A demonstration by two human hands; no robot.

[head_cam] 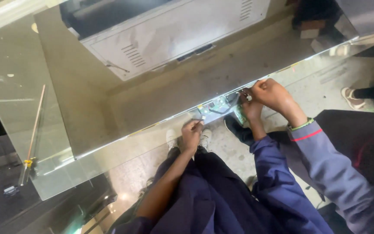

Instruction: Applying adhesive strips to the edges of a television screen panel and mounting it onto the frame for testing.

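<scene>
A large glossy flat panel [152, 99] lies tilted in front of me. A small green circuit board [215, 106] sits at its near edge. My left hand [191, 135], forearm bare, is pinched on a thin dark tool [197, 120] at that edge, just left of the board. My right hand [252, 109], in a blue sleeve, grips a small green strip [240, 115] at the board's right end. A co-worker's hand [275, 94] with a green wristband and a grey-blue sleeve touches the edge right beside my right hand.
A grey metal housing with vent slots [174, 34] shows above the panel. A thin wooden stick with a yellow clip [33, 130] stands at the left. My white shoes [172, 138] are on the concrete floor [239, 151]. Another person's sandalled foot [352, 98] is at right.
</scene>
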